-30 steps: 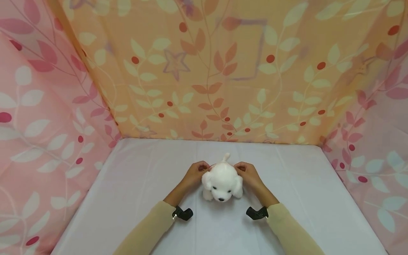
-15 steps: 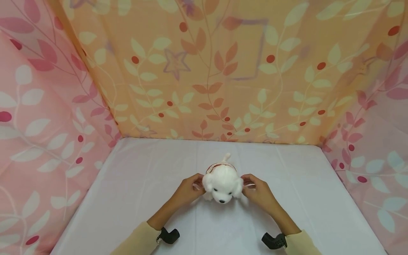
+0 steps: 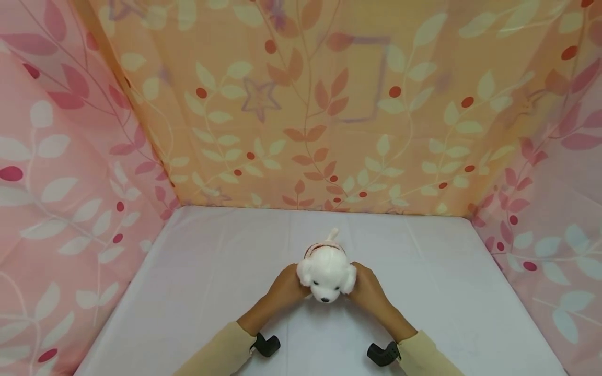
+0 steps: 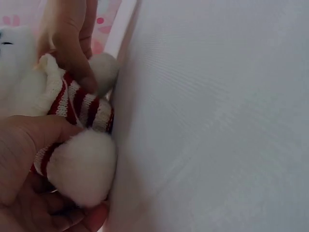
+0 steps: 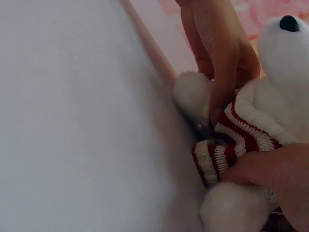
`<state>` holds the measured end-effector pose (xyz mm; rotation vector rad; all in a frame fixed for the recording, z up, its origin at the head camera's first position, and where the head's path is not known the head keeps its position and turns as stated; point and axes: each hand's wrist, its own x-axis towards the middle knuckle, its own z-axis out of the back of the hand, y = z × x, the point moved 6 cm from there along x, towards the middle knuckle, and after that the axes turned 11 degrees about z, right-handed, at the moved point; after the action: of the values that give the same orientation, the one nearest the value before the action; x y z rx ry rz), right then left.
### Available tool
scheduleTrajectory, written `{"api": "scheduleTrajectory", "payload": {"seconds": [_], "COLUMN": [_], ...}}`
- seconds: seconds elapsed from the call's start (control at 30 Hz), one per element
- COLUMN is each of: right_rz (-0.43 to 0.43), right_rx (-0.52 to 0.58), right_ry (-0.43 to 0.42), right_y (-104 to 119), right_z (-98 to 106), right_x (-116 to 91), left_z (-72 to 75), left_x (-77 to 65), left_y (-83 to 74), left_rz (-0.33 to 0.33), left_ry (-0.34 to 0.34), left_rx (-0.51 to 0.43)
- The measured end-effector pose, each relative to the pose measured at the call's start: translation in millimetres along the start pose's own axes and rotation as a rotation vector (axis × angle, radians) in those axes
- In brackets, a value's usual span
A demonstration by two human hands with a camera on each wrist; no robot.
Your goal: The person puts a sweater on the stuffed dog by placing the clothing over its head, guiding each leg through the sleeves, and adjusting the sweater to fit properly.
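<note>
A white plush dog (image 3: 326, 274) stands on the white table, its face toward me and its tail upright behind. It wears a red-and-cream striped knitted sweater (image 4: 82, 104). My left hand (image 3: 288, 287) holds one side of the dog, the thumb on the sweater beside a fluffy front paw (image 4: 84, 166) and the fingers curled around beneath. On the opposite side my right hand (image 3: 369, 292) grips it likewise, thumb on the knit above the other paw (image 5: 234, 208). In the head view the dog's head and ears hide the fingertips of both hands.
The white-covered table (image 3: 211, 250) reaches back to an orange leaf-patterned curtain (image 3: 301, 104). Pink leaf-patterned curtains stand at the left (image 3: 61, 209) and right. A black camera mount sits on each wrist.
Both hands have moved from the dog's back down along its sides, spreading outward briefly, then closing in under the ears. The sweater's back edge has come into sight. The dog stays nearly in place.
</note>
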<state>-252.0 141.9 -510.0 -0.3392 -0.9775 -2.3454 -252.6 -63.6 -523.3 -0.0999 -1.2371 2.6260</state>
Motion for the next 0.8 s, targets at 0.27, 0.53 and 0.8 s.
{"api": "scheduleTrajectory", "payload": {"seconds": [0.27,0.53,0.8], "right_rz": [0.035,-0.036,-0.068], "right_rx": [-0.027,-0.011,-0.039], "right_ry": [0.073,0.120,0.159], "right_y": [0,-6,-7], "right_z": [-5,-9,-6], "right_x": [-2,-1,-2], "left_z": [-1.6,4.2,8.3], "left_x": [-0.7,-2.5,-0.8], "left_y": [3.4,1.8,-0.2], "left_rz": [0.029,0.040,0.071], "left_ry": [0.022,0.028,0.045], "left_rx": [0.148,0.161,0.226]}}
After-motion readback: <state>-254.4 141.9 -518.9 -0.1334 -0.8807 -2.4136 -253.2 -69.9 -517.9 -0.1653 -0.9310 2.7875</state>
